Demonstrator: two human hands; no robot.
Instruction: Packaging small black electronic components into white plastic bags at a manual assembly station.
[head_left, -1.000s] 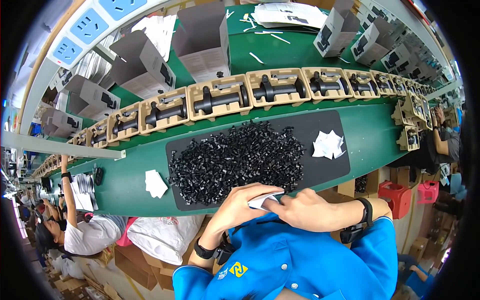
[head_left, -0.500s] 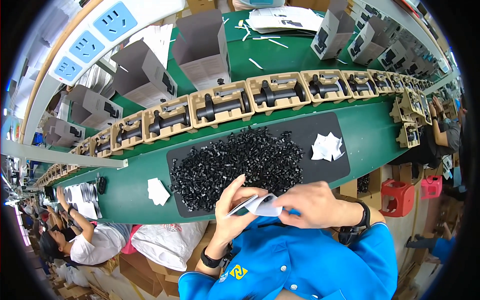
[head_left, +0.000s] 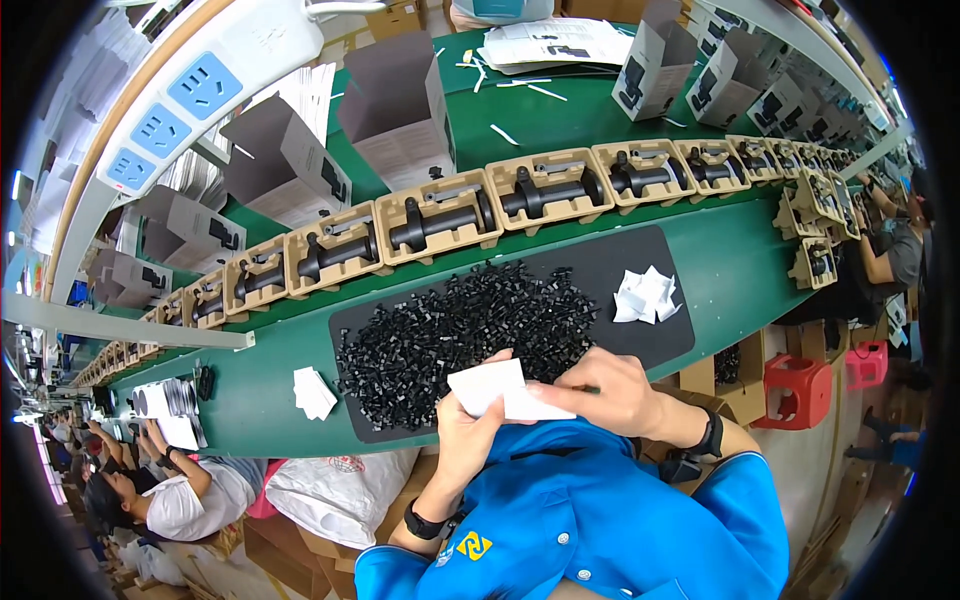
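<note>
My left hand (head_left: 466,437) holds a white folded paper (head_left: 490,383) with the thumb pressed on its near side. At the paper's right end, my right hand (head_left: 612,393) pinches the sheet between thumb and fingers. Just beyond both hands spreads a heap of small black parts (head_left: 470,335) on a dark mat (head_left: 655,345). A loose pile of folded white papers (head_left: 646,296) lies on the mat's right part. More white papers (head_left: 313,394) rest on the green table, left of the mat.
Behind the mat runs a row of tan moulded trays (head_left: 437,225) holding black tubular devices. Open grey boxes (head_left: 400,120) and a power strip (head_left: 170,110) stand beyond. A co-worker (head_left: 190,495) sits at left. A red stool (head_left: 795,390) is at right.
The paper, curled up between my hands before, now lies flatter with a broad white face showing. My left fingers have folded down behind it, and my right hand has shifted slightly.
</note>
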